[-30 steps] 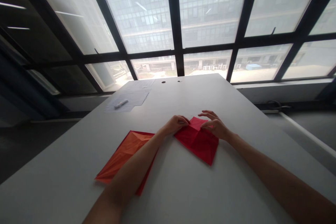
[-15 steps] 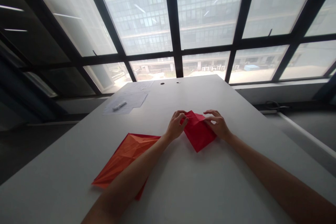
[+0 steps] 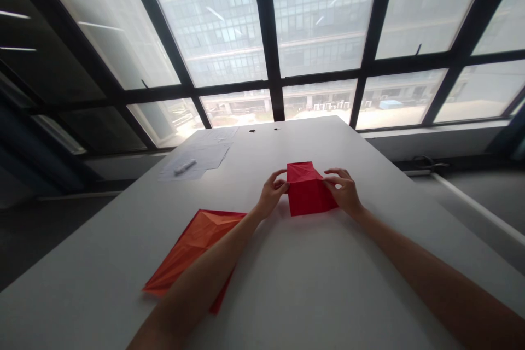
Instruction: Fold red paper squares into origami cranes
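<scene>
folded paper [image 3: 307,190]: solid red | creased paper sheet [image 3: 192,251]: orange, faceted crease pattern | table [image 3: 287,284]: pale grey | window frames [image 3: 266,22]: black

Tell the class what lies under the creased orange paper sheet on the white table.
A red paper edge shows beneath the creased orange paper sheet, which rests on the white table; anything further underneath is covered.

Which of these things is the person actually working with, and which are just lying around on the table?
Working with:
red folded paper, between the left hand and right hand

Just lying about:
creased orange paper
white papers
white marker
</scene>
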`<state>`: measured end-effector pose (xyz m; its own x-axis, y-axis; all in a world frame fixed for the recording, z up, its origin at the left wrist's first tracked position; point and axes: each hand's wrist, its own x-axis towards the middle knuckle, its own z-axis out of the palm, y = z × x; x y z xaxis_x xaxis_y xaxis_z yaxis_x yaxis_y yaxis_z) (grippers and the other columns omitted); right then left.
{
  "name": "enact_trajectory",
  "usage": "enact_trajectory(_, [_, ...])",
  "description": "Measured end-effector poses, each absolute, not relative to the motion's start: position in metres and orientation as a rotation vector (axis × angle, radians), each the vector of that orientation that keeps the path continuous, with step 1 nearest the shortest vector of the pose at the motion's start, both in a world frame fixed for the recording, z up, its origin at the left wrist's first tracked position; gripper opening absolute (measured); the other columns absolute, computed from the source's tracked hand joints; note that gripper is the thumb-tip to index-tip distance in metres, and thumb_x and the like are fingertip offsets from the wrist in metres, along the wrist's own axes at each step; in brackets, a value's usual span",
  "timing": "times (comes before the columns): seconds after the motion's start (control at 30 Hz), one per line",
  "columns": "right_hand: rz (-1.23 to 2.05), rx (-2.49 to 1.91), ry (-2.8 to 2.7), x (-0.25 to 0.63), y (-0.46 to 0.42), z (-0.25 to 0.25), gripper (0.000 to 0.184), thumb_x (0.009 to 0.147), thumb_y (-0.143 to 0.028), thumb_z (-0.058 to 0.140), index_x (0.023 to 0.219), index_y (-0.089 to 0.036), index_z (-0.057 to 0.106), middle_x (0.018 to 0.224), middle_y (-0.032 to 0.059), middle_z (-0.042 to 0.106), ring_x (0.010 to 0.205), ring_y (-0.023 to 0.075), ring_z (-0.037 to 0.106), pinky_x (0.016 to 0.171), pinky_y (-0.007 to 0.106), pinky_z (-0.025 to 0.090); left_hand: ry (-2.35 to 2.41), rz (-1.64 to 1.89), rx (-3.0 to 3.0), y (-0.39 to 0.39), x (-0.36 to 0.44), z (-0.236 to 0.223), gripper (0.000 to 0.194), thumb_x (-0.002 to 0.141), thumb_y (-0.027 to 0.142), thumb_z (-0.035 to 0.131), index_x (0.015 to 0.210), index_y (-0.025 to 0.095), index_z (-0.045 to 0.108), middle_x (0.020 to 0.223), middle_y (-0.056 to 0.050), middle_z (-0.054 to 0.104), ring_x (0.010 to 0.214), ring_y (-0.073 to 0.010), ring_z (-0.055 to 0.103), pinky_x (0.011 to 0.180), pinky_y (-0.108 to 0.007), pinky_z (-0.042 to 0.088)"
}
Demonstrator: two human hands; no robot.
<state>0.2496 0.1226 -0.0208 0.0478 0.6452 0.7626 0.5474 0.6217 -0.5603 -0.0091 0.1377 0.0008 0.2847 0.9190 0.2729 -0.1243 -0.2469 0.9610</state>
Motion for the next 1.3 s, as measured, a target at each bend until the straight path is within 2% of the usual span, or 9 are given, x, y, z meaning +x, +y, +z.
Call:
enact_trajectory(0.13, [0.082,-0.996,-1.617,0.249,0.122,-0.019,0.011,0.087,-0.024,0.066,0.086,-0.027,0.076,0.104,0.0049,0.069,0.103,0.0249,0.059,0.092,0.044,0.050,0.858,1.196,1.569,0.143,-0.010,-0.003,0.043,0.085,0.040,0.067,0.122,0.020,0.061,0.094,-0.005,0.064,0.084,-0.0171,0.062,0.077,-0.033,0.054])
enact_trajectory(0.27, [0.077,-0.981,-1.630,0.246,0.120,-0.019,0.011,0.087,-0.024,0.066,0.088,-0.028,0.076,0.104,0.0048,0.069,0.103,0.0245,0.059,0.091,0.043,0.050,1.152,1.373,1.890,0.142,-0.009,-0.005,0.036,0.085,0.037,0.069,0.118,0.025,0.065,0.120,-0.009,0.054,0.105,-0.0225,0.058,0.081,-0.035,0.054])
enact_trajectory(0.43, [0.107,-0.951,-1.659,0.240,0.116,-0.017,0.013,0.088,-0.024,0.065,0.090,-0.030,0.076,0.106,0.0047,0.069,0.105,0.0245,0.059,0.092,0.044,0.051,1.198,1.379,2.358,0.128,-0.003,0.000,0.025,0.084,0.029,0.071,0.109,0.027,0.067,0.116,-0.007,0.059,0.113,-0.0257,0.053,0.098,-0.045,0.044])
enact_trajectory(0.7, [0.204,-0.876,-1.720,0.229,0.105,-0.013,0.016,0.090,-0.023,0.063,0.094,-0.031,0.077,0.109,0.0054,0.068,0.109,0.0252,0.059,0.095,0.045,0.051,0.994,1.286,2.411,0.119,0.005,0.002,0.005,0.085,0.025,0.070,0.090,0.025,0.071,0.112,-0.007,0.063,0.110,-0.0244,0.057,0.096,-0.042,0.045])
enact_trajectory(0.93, [0.223,-0.867,-1.745,0.222,0.100,-0.010,0.016,0.088,-0.020,0.065,0.093,-0.031,0.076,0.109,0.0054,0.067,0.109,0.0246,0.059,0.095,0.046,0.051,0.808,1.264,2.227,0.113,0.010,0.007,0.019,0.090,0.026,0.063,0.109,0.022,0.066,0.115,-0.009,0.064,0.110,-0.0216,0.060,0.099,-0.039,0.047])
enact_trajectory(1.03, [0.245,-0.846,-1.746,0.218,0.099,-0.009,0.014,0.088,-0.020,0.065,0.090,-0.030,0.076,0.109,0.0056,0.067,0.109,0.0242,0.059,0.095,0.045,0.051,0.791,1.264,2.186,0.111,0.013,0.007,0.019,0.089,0.025,0.064,0.108,0.021,0.066,0.115,-0.009,0.065,0.110,-0.0214,0.061,0.098,-0.037,0.048])
enact_trajectory(1.2, [0.280,-0.839,-1.740,0.215,0.096,-0.007,0.012,0.087,-0.020,0.065,0.087,-0.028,0.074,0.108,0.0062,0.067,0.107,0.0242,0.059,0.094,0.044,0.051,0.818,1.227,2.134,0.108,0.013,0.007,0.017,0.089,0.027,0.065,0.105,0.022,0.068,0.102,-0.005,0.072,0.095,-0.0198,0.067,0.090,-0.035,0.051])
enact_trajectory(1.3, [0.281,-0.848,-1.740,0.215,0.096,-0.007,0.010,0.087,-0.022,0.066,0.086,-0.027,0.074,0.104,0.0065,0.066,0.104,0.0244,0.059,0.091,0.043,0.051,0.852,1.247,2.117,0.108,0.013,0.007,0.018,0.087,0.029,0.068,0.103,0.022,0.069,0.100,-0.005,0.073,0.093,-0.0202,0.067,0.089,-0.035,0.051])
